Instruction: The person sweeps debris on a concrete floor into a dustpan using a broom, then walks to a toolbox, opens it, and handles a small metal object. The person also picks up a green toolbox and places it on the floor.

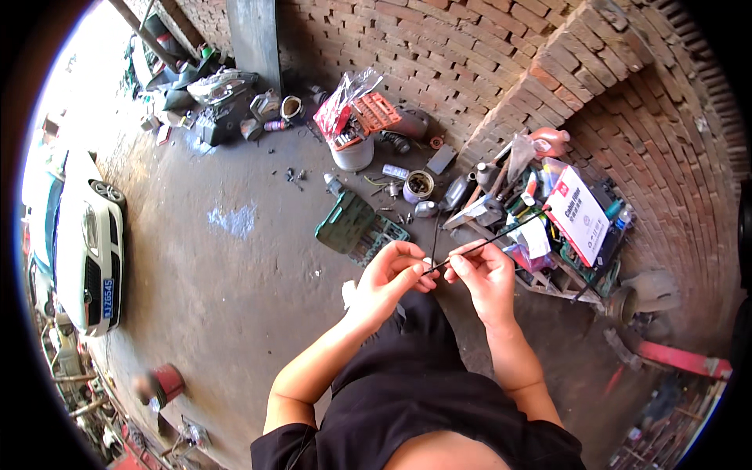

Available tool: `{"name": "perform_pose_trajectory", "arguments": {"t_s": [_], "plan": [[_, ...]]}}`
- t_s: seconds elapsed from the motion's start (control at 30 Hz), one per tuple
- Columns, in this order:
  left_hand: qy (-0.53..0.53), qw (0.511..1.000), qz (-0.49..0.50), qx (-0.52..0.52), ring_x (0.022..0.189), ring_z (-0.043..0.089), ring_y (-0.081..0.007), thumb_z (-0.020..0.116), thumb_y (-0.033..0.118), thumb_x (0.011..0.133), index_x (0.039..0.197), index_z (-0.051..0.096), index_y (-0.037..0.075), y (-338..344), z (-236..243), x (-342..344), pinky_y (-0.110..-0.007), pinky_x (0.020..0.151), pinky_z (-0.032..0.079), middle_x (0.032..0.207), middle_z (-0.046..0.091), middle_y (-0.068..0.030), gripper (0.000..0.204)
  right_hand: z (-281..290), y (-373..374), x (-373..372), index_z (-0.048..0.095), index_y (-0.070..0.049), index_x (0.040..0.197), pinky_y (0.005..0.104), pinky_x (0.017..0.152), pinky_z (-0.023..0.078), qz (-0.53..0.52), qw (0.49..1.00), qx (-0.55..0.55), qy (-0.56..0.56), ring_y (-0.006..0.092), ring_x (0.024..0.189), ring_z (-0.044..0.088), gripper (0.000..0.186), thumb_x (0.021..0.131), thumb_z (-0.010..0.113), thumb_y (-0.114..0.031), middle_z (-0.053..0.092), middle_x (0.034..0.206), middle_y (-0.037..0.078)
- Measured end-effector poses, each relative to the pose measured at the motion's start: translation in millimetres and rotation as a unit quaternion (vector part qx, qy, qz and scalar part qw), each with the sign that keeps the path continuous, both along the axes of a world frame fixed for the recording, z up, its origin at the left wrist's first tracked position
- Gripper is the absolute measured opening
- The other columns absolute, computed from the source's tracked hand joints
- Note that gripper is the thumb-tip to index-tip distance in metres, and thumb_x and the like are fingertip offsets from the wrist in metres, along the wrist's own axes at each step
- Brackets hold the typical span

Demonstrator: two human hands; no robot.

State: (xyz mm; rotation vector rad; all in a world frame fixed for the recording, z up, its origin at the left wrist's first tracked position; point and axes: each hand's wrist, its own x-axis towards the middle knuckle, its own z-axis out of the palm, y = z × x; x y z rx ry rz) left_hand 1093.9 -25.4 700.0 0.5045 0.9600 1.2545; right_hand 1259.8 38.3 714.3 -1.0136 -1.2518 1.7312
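Our left hand pinches the thin black strip, our right hand pinches it too, and there it is, spanning the gap between them and jutting beyond our right!

Relative to the pale bucket: 1 white car, left; 1 white box, right; brick wall, behind.

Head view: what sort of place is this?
Probably a car repair workshop: a white car stands at the left, an open green tool case lies on the stained floor, and cluttered containers line the brick wall.
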Motion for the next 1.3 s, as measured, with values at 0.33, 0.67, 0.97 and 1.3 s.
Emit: {"name": "perform_pose_trajectory", "arguments": {"t_s": [0.33, 0.67, 0.97, 1.3], "plan": [[0.037, 0.996, 0.002, 0.079, 0.091, 0.061, -0.0127, 0.058, 0.002, 0.087, 0.103, 0.054, -0.001, -36, 40, 6, -0.025, 0.082, 0.049, 0.095, 0.062, -0.0073, 0.017, 47, -51, 5, 0.059, 0.002, 0.086, 0.0273, 0.07, 0.051, -0.019, 0.964, 0.257, -0.063, 0.0164, 0.076, 0.063, 0.01, 0.079, 0.066, 0.003, 0.063, 0.081, 0.01], [0.065, 0.993, 0.057, 0.075, 0.087, 0.06, -0.0116, 0.063, 0.0, 0.084, 0.097, 0.061, -0.001, -48, 34, 4, -0.025, 0.078, 0.049, 0.092, 0.065, -0.0071, 0.013, 65, -54, -4, 0.062, -0.001, 0.084, 0.0287, 0.066, 0.052, 0.038, 0.854, 0.493, -0.164, 0.0213, 0.072, 0.064, 0.017, 0.071, 0.071, 0.005, 0.064, 0.082, 0.012], [0.111, 0.988, 0.038, 0.101, 0.08, 0.057, -0.0073, 0.067, 0.006, 0.081, 0.094, 0.064, -0.001, -60, 34, 2, -0.022, 0.071, 0.046, 0.086, 0.064, -0.0025, 0.015, 57, -58, -4, 0.056, 0.003, 0.091, 0.0279, 0.067, 0.052, 0.03, 0.984, 0.172, 0.024, 0.0148, 0.072, 0.061, 0.008, 0.084, 0.059, 0.002, 0.062, 0.084, 0.011], [0.284, 0.926, 0.138, 0.209, 0.07, 0.054, -0.0075, 0.074, 0.0, 0.071, 0.099, 0.061, 0.002, -65, 46, 5, -0.021, 0.062, 0.044, 0.097, 0.055, -0.0052, 0.031, 41, -42, -7, 0.054, -0.003, 0.096, 0.0223, 0.062, 0.045, 0.1, 0.957, -0.192, 0.195, 0.0097, 0.068, 0.054, 0.009, 0.091, 0.055, -0.011, 0.059, 0.088, 0.007]]}}
